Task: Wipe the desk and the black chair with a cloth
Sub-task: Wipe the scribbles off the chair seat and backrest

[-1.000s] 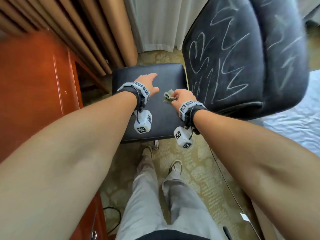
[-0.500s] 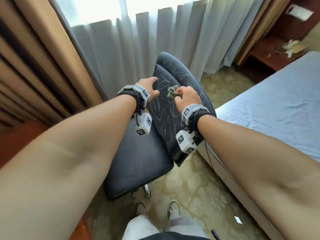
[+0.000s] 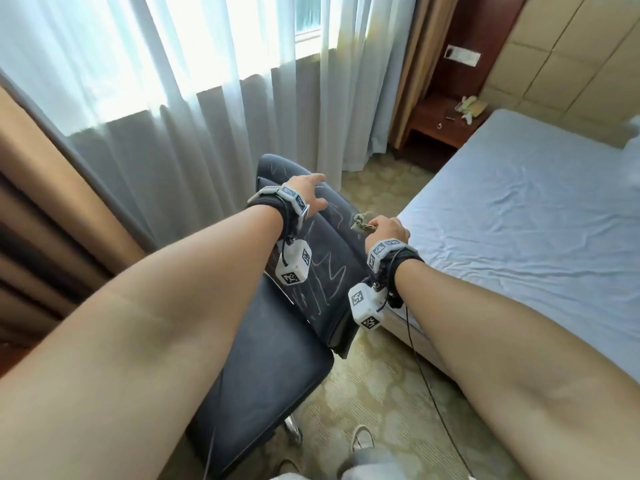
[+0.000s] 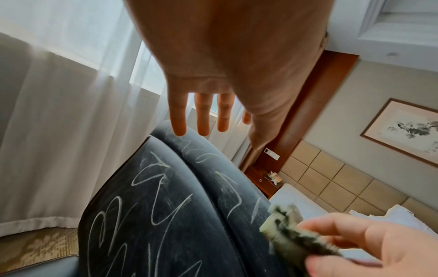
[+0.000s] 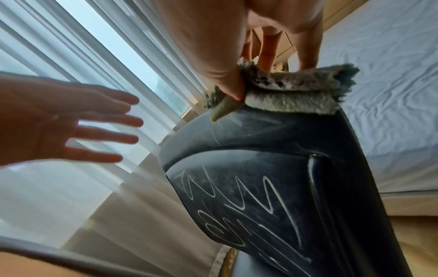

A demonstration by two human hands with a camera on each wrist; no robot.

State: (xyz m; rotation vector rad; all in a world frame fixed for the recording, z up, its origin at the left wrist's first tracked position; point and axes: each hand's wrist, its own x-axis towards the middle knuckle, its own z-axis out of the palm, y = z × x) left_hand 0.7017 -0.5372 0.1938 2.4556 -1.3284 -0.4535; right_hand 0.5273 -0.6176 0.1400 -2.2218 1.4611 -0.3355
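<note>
Ahead of me sheer white curtains (image 3: 173, 98) lit by a window, a tan drape (image 3: 52, 188) at my left, a bed (image 3: 519, 220) with a wrinkled pale blue sheet at my right, a wooden nightstand (image 3: 440, 123) holding small clutter, patterned carpet (image 3: 374, 403) below, a framed ink painting (image 4: 403, 131) over the padded headboard (image 3: 571, 64).

The black chair (image 3: 263, 358) shows smooth leather-like upholstery with a soft sheen, its backrest (image 5: 272, 196) dulled by dusty, chalky white scribbles. At the backrest's top edge, the cloth (image 5: 291, 91) looks fuzzy, a rough-napped grey-green weave with frayed edges. Behind the chair hang thin sheer curtains (image 3: 207, 109). Beside the chair, a bed sheet (image 3: 519, 216) of matt, wrinkled fabric. Beyond that, a glossy reddish wood nightstand (image 3: 436, 123).
</note>
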